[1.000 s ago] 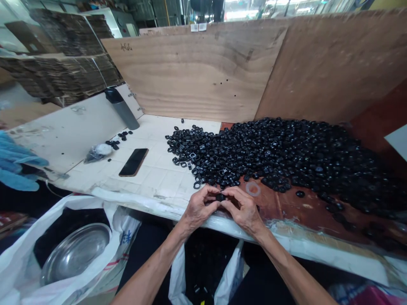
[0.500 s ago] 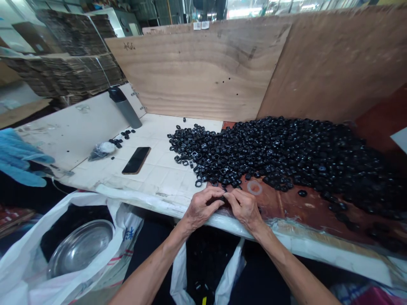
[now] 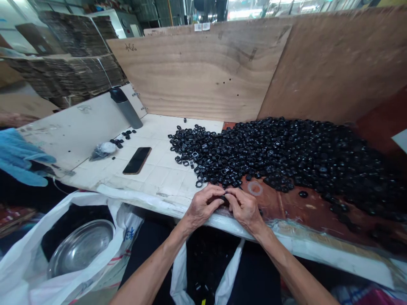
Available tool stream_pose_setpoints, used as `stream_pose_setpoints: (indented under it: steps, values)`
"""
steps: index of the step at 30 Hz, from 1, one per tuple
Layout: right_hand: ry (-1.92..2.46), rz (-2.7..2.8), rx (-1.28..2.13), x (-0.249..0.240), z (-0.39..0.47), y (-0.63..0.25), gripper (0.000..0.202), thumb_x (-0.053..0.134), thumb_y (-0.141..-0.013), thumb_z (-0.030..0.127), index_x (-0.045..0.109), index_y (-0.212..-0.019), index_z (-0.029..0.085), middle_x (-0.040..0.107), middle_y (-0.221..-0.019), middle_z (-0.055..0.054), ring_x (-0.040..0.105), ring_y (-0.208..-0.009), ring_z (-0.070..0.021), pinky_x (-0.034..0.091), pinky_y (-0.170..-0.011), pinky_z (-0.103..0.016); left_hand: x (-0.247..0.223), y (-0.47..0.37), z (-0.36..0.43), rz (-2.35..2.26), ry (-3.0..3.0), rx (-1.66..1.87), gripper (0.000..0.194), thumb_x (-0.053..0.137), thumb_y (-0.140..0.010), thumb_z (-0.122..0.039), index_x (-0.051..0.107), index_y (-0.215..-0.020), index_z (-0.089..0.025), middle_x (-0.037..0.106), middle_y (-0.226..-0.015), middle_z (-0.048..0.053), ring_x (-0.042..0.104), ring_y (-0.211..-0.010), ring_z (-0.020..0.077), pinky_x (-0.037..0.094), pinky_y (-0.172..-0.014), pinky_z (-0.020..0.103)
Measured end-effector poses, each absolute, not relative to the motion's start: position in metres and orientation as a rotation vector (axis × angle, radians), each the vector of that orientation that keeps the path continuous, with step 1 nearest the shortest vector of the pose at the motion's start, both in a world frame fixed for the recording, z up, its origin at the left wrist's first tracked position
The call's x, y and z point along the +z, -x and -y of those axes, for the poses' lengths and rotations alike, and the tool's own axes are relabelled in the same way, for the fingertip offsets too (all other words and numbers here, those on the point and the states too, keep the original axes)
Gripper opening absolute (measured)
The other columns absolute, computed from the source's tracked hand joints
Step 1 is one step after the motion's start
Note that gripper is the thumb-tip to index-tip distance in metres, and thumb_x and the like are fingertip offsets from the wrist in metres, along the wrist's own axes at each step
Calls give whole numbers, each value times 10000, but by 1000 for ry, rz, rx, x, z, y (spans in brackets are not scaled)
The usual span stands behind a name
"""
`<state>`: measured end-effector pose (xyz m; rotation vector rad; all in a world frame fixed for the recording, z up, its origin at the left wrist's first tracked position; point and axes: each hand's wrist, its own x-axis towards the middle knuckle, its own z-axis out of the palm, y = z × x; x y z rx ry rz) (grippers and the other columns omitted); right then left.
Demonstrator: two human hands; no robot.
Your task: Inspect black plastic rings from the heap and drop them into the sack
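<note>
My left hand and my right hand meet at the table's front edge, fingertips nearly touching. Between them they pinch a small black plastic ring, mostly hidden by the fingers. Just beyond my hands spreads a big heap of black plastic rings, reaching far to the right. A translucent ring lies flat on the reddish-brown surface beside my right hand. One loose black piece rests farther right.
A phone, a grey bottle and a small plastic bag are on the left. Wooden boards wall the back. Below hang a white sack with a metal bowl and an open bag. A blue glove shows at far left.
My fingers have shifted slightly around the small black ring, which shows a little more between them. At the far left edge, a blurred arm has come into view above the blue glove.
</note>
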<state>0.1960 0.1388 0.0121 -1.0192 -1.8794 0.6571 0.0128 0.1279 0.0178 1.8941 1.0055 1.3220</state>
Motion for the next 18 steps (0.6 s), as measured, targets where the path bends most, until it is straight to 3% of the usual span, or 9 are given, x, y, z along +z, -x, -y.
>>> stream_pose_setpoints:
  steps: [3,8,13,18]
  values:
    - [1026,1840,709,18,-137,-197,133,603,-918,256,653,-1000,164,646,-764,-29,606,-611,-143,507,-588,-255,18,-13,-128,-1034,-1870,1313,187,666,-858,-146,688,-1042,-179,691,-1050,87,653,-1022,194,531,-936,374]
    - [893,1833,666,21,-138,-199,154,603,-907,185,703,-1023,185,685,-997,-90,655,-944,-212,544,-850,-344,18,-13,-128,-1048,-1779,1294,194,656,-856,-136,677,-1045,-176,673,-1058,87,633,-1057,201,527,-946,370]
    - [966,1761,757,18,-139,-199,121,636,-895,203,670,-1010,189,679,-927,-63,666,-822,-180,567,-767,-306,18,-12,-127,-1036,-1721,1278,193,660,-854,-152,662,-1046,-171,656,-1064,90,638,-1045,199,546,-915,352]
    - [897,1801,683,20,-140,-200,116,610,-906,185,706,-970,189,679,-962,-84,650,-923,-209,543,-849,-357,18,-12,-127,-1038,-1727,1278,195,665,-854,-155,674,-1048,-177,672,-1072,91,633,-1070,207,532,-956,375]
